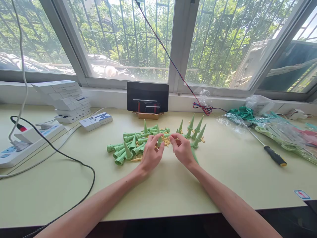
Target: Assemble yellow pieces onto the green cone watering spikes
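Bare forearms — a small dark spot marking the left.

Green plastic spikes lie heaped, some standing upright; what look like yellow pegs lie among them.

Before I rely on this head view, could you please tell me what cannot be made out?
In the head view:
Whatever the right hand may hold: too small to tell.
Part of the green pieces: behind the left hand.
Print on the stacked boxes: too small to read.
Black cable: cut off by the bottom edge.
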`<state>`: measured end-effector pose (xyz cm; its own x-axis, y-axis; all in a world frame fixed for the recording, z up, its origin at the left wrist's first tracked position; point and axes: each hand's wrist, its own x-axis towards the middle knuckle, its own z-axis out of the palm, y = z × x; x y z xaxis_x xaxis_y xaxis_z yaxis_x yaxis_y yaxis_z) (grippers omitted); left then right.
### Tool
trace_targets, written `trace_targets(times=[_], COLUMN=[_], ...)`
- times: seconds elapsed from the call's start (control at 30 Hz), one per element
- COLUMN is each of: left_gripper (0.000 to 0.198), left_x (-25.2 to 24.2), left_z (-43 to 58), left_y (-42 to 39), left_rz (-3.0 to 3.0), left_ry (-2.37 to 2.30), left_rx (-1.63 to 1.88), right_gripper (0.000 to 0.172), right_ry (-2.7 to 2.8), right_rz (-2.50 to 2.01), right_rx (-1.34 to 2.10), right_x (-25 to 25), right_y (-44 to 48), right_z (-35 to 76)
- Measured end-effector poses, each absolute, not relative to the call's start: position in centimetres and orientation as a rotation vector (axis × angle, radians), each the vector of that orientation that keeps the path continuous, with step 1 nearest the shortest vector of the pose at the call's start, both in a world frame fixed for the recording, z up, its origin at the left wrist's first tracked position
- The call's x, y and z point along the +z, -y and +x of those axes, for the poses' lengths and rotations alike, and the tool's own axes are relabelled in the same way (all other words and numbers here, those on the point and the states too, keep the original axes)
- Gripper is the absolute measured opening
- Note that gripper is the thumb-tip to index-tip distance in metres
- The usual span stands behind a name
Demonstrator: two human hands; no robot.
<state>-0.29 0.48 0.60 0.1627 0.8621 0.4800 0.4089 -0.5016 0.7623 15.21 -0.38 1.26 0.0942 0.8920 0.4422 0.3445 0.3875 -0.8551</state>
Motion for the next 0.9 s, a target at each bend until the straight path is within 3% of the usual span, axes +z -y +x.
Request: trace_targets(times=[0.9], left_gripper=[0.030], left_x=[0.55], left_z=[-0.35], left_y=[-0.61], left_rz=[1.945], left_ry=[-1.230], left_rx=[1.333], right_gripper=[0.033], right_ry=[1.508], right_rz=[-1.144], right_rx=[0.629], right_x=[1.18], right_y=[0.17], right_z=[15.29])
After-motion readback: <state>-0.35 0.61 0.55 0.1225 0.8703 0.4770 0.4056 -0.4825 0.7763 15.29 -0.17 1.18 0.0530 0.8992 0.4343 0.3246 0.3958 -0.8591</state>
